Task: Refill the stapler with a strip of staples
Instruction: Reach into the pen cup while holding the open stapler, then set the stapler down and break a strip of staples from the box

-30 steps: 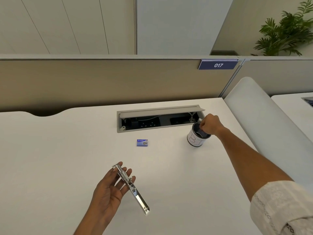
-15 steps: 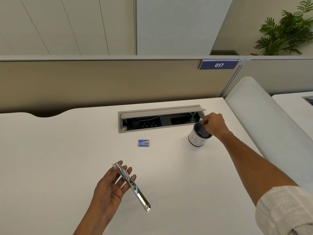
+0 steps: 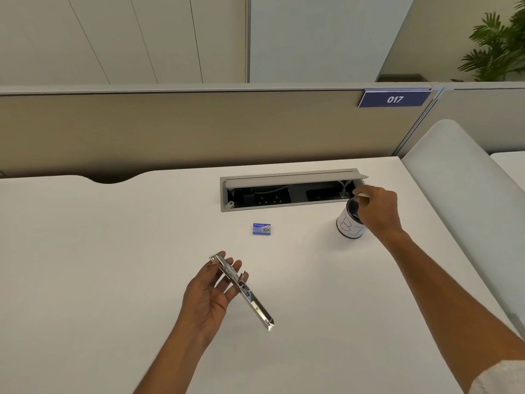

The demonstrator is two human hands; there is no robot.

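My left hand (image 3: 210, 294) lies palm up low over the white desk (image 3: 113, 251), fingers around a silver metal stapler (image 3: 258, 308) that is swung open into one long bar pointing to the lower right. My right hand (image 3: 377, 211) hovers at the rim of a small white cup (image 3: 348, 227) with a dark inside, at the back right. Its thumb and fingertips pinch a thin pale strip of staples (image 3: 361, 196) just above the cup's mouth. A small blue staple box (image 3: 261, 228) lies flat on the desk between the two hands.
An open grey cable tray (image 3: 223, 194) with sockets and cords is sunk into the desk right behind the cup. A beige partition (image 3: 170, 129) closes the back. A white rounded divider (image 3: 454, 180) borders the desk's right edge.
My right hand has come up from inside the cup to its rim, fingertips now pinched together. My left hand and the stapler have stayed nearly still.
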